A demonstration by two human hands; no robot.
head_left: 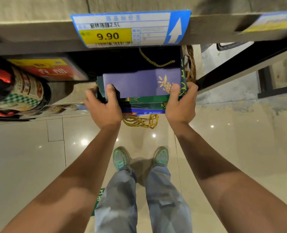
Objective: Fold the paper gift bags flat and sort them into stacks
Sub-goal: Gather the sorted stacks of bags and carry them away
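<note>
In the middle of the frame, the left hand (104, 105) holds the left end of a pile of flat bags (139, 91), thumb on top. The right hand (181, 103) holds the right end the same way. The bags could slide apart and fall. The gold strings (141, 121) hanging underneath could catch on the shelf (38, 36).
</note>
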